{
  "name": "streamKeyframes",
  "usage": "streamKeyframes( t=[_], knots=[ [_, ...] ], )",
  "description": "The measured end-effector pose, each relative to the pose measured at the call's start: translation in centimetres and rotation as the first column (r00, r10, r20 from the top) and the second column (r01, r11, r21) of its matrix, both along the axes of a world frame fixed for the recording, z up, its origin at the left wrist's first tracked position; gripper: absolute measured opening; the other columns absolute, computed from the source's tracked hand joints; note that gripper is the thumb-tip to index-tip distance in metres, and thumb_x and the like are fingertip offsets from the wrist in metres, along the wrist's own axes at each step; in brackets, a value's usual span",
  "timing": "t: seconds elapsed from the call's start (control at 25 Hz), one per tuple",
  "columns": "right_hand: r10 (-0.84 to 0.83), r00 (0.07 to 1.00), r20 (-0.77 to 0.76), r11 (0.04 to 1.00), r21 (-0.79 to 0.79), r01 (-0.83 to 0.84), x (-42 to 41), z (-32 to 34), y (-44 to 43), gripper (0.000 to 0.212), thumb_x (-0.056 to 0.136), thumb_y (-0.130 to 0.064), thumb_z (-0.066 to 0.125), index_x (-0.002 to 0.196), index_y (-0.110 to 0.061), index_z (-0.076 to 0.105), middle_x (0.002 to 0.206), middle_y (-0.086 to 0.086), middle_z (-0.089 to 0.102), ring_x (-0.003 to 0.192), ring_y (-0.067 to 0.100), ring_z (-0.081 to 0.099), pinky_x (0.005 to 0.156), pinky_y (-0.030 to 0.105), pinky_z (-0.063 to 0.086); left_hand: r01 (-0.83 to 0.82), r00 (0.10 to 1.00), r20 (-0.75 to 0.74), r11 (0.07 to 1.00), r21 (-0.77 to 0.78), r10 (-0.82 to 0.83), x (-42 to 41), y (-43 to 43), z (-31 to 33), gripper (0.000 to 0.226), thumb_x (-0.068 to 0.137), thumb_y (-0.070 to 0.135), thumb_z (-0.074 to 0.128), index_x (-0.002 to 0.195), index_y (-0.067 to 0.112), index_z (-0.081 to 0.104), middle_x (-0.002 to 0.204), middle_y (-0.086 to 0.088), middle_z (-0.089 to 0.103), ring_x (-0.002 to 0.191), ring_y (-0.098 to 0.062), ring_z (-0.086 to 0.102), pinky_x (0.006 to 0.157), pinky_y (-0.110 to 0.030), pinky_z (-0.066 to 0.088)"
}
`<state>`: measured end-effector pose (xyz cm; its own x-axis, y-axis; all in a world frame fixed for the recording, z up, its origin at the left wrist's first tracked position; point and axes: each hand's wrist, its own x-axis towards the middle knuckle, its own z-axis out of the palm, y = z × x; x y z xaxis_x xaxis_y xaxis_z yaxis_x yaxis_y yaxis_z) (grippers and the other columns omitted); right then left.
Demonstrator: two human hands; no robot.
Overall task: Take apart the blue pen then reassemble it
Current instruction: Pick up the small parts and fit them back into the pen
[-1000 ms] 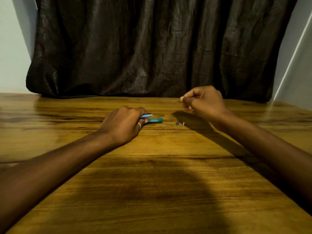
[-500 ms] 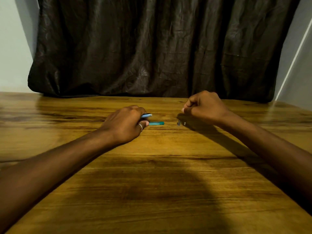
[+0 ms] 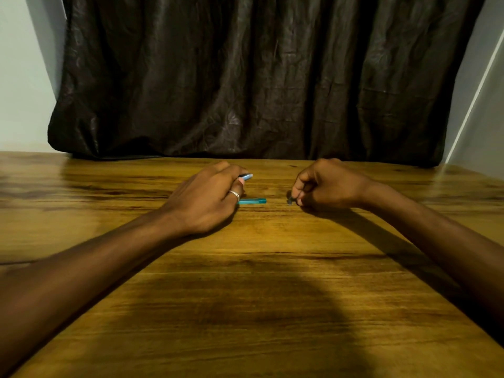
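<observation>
The pen is in pieces near the far edge of the table (image 3: 245, 296). The left hand (image 3: 207, 197) is closed around the barrel (image 3: 246, 176), whose tip pokes out past the fingers. A teal piece (image 3: 252, 201) lies just beside that hand. The right hand (image 3: 327, 184) pinches a small dark part (image 3: 290, 199) at the tabletop. The part looks tiny, so a firm fingertip pinch and a straight lift should keep it from slipping.

Blue pen (image 3: 252, 201) apart, flat on table (image 3: 272, 268)
</observation>
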<state>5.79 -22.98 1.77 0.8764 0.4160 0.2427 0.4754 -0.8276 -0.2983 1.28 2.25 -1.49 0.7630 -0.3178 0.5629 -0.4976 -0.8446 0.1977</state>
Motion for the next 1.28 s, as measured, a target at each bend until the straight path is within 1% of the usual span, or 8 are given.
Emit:
streamKeyframes(
  t=[0.12,0.24,0.36,0.44,0.6,0.76,1.0,1.28],
  knots=[
    [-0.047,0.998,0.04,0.998,0.042,0.045,0.0,0.5,-0.1,0.018,0.08,-0.006,0.077,0.083,-0.023,0.076,0.076,-0.013,0.074,0.08,-0.004,0.068,0.072,0.011,0.05,0.071,0.995,-0.057,0.99,-0.125,-0.079,-0.2,-0.1,0.2,0.032,0.105,0.032,0.043,0.134,0.031,0.056,0.108,0.018,0.062,0.096,0.0,0.06,0.076,-0.022,0.049],
    [-0.132,0.986,0.097,0.96,0.259,0.103,0.0,1.0,-0.1,0.016,0.081,-0.005,0.077,0.085,-0.021,0.074,0.078,-0.006,0.075,0.08,0.002,0.07,0.071,0.014,0.05,0.119,0.947,-0.228,0.906,-0.407,-0.226,-0.3,-0.5,0.0,0.032,0.105,0.026,0.047,0.132,0.039,0.057,0.097,0.012,0.067,0.067,0.001,0.061,0.055,-0.017,0.049],
    [0.007,0.992,-0.129,0.731,0.677,0.083,-1.2,1.2,1.1,0.016,0.079,-0.006,0.08,0.089,-0.017,0.073,0.075,-0.002,0.076,0.073,0.006,0.071,0.062,0.02,0.053,0.105,0.851,-0.35,0.781,-0.616,-0.391,-0.6,-1.1,-0.2,0.03,0.105,0.025,0.047,0.121,0.048,0.059,0.098,0.003,0.065,0.057,-0.01,0.051,0.044,-0.026,0.045],
    [0.143,0.974,-0.177,0.624,0.78,0.05,-1.9,0.7,2.3,0.018,0.078,-0.006,0.081,0.09,-0.015,0.071,0.073,-0.002,0.076,0.069,0.005,0.071,0.055,0.018,0.05,0.113,0.819,-0.356,0.735,-0.669,-0.45,-0.6,-1.3,-0.2,0.028,0.105,0.025,0.047,0.118,0.046,0.06,0.096,0.002,0.062,0.055,-0.006,0.048,0.042,-0.025,0.043],
    [0.266,0.942,-0.205,0.514,0.857,0.041,-2.4,-0.1,3.9,0.019,0.079,-0.004,0.079,0.092,-0.014,0.069,0.084,0.006,0.079,0.081,0.014,0.076,0.057,0.019,0.052,0.127,0.822,-0.324,0.705,-0.698,-0.469,-0.4,-1.5,-0.3,0.026,0.104,0.02,0.047,0.118,0.037,0.061,0.096,-0.001,0.066,0.055,-0.007,0.048,0.04,-0.026,0.041],
    [0.338,0.909,-0.242,0.434,0.897,0.078,-2.4,-0.4,4.1,0.02,0.079,0.003,0.076,0.091,-0.01,0.067,0.083,0.01,0.079,0.078,0.016,0.076,0.063,0.023,0.058,0.127,0.839,-0.311,0.717,-0.686,-0.446,-0.6,-1.6,-0.2,0.024,0.104,0.018,0.048,0.126,0.029,0.054,0.098,-0.005,0.067,0.053,-0.008,0.048,0.04,-0.026,0.039],
    [0.339,0.91,-0.239,0.425,0.902,0.079,-2.4,-0.6,4.3,0.019,0.081,0.007,0.073,0.092,-0.007,0.066,0.079,0.01,0.078,0.075,0.017,0.076,0.065,0.024,0.06,0.154,0.85,-0.301,0.751,-0.642,-0.432,-1.1,-1.7,0.1,0.029,0.105,0.016,0.047,0.133,0.023,0.047,0.075,0.012,0.067,0.047,-0.002,0.047,0.037,-0.021,0.036],
    [0.34,0.918,-0.203,0.412,0.91,0.048,-2.6,-0.7,4.4,0.019,0.079,0.007,0.075,0.086,-0.008,0.066,0.075,0.009,0.076,0.069,0.014,0.074,0.062,0.022,0.059,0.174,0.889,-0.262,0.806,-0.566,-0.376,-1.1,-1.7,0.3,0.029,0.105,0.015,0.047,0.132,0.023,0.047,0.099,-0.008,0.072,0.055,0.004,0.05,0.048,-0.012,0.04]
  ],
)
